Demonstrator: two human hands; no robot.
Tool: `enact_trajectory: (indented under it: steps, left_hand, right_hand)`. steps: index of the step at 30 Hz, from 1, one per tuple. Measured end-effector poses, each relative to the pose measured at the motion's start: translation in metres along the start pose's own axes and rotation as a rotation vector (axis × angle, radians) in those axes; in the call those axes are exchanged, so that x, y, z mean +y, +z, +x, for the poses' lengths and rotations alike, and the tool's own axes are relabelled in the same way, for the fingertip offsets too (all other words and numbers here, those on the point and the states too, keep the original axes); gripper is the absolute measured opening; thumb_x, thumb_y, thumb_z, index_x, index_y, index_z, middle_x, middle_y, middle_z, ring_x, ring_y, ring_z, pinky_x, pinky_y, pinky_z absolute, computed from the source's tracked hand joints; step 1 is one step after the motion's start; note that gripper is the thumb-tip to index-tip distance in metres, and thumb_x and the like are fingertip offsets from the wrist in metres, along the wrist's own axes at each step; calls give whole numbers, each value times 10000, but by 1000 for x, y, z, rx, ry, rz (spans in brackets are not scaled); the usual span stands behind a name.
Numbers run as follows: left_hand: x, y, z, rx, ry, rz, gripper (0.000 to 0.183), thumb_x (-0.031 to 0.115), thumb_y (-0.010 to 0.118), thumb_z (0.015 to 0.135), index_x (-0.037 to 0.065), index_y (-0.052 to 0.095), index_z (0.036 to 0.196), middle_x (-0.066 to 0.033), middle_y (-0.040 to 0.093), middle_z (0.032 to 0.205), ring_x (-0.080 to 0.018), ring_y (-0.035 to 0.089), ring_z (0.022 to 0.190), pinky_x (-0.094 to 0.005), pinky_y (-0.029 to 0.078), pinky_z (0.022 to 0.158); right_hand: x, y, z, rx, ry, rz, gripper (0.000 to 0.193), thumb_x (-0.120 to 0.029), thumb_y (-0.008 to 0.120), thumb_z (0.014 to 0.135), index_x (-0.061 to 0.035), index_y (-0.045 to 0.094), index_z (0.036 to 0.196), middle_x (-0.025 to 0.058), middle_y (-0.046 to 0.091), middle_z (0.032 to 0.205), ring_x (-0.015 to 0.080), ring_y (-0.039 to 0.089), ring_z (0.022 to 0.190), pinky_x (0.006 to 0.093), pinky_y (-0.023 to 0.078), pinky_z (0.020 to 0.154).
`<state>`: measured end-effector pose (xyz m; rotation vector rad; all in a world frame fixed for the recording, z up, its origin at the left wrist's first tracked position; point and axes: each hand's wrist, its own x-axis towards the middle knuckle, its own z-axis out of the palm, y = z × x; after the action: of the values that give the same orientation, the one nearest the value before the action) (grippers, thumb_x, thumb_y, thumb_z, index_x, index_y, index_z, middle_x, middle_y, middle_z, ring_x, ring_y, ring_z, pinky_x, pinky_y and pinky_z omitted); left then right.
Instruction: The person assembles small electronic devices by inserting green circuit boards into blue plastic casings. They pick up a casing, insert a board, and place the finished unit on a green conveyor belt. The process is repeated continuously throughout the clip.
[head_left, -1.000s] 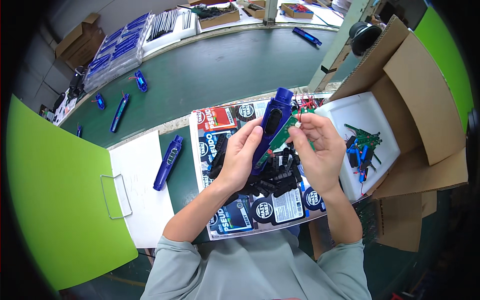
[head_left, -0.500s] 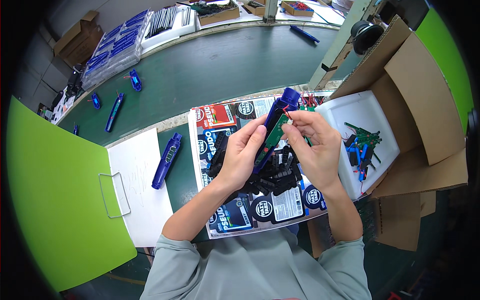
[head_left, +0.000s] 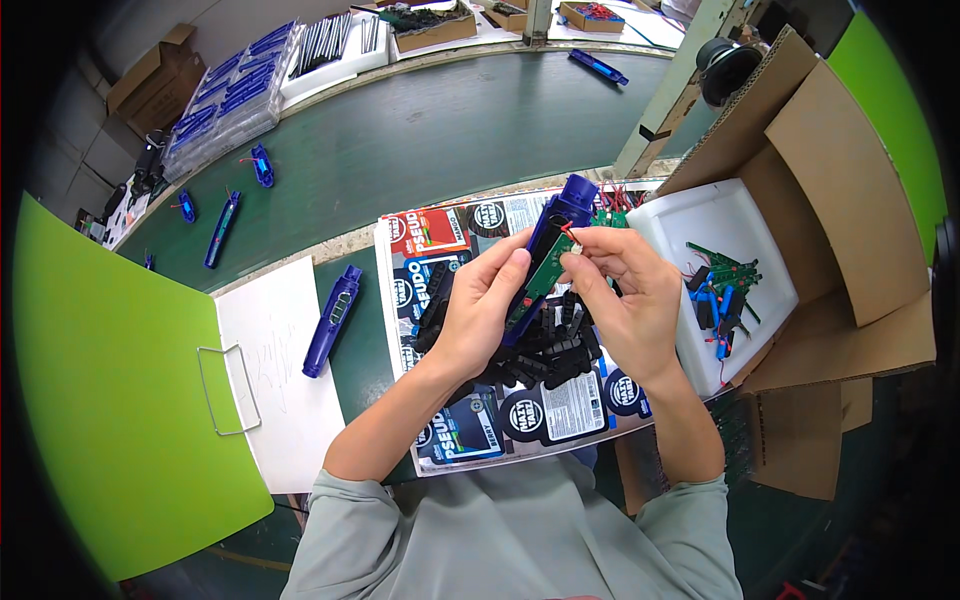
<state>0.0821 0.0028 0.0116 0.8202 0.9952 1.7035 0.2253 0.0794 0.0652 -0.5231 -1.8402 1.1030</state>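
Observation:
A long blue plastic housing [head_left: 571, 200], tilted, lies in my left hand [head_left: 482, 305], whose fingers and thumb close round its side. Along the housing's open face runs a green circuit board [head_left: 549, 270], with red wires [head_left: 568, 231] near its upper end. My right hand [head_left: 632, 295] pinches a small white connector [head_left: 577, 248] at that end between thumb and fingertips. Below both hands, a heap of black plastic parts [head_left: 555, 358] rests on a printed sheet [head_left: 470, 462]. Left of the sheet lies another blue housing [head_left: 332, 322] with a slotted panel.
At right, a white foam tray [head_left: 705, 375] with circuit boards and blue parts leans in a cardboard box [head_left: 850, 290]. A green conveyor belt [head_left: 430, 120] beyond carries several blue housings. Left are a white paper [head_left: 285, 400] and a lime-green panel [head_left: 120, 400]; a metal post [head_left: 665, 110] stands far right.
The blue housings on the belt have shifted slightly left. My right fingertips have moved a little at the connector, and red wires show more plainly. My left hand keeps its hold.

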Motion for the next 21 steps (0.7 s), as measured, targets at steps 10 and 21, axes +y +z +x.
enact_trajectory:
  steps: [10, 21]
  left_hand:
    - [-5, 12, -4, 6, -4, -59, 374, 219, 495, 1072, 11, 557, 1377, -33, 680, 1077, -76, 644, 887, -267, 556, 768]
    - [-14, 21, -8, 64, 185, 181, 359, 10, 543, 1010, -63, 537, 1362, -92, 659, 1164, -101, 624, 1024, -254, 529, 859]
  right_hand:
    - [1, 4, 2, 134, -267, -491, 335, -12, 776, 797, -26, 674, 1116, 77, 521, 989, 176, 509, 723, 320, 459, 639]
    - [18, 11, 1, 133, 231, -66, 362, -37, 751, 834, 26, 596, 1155, 28, 636, 876, 54, 520, 677, 227, 406, 560]
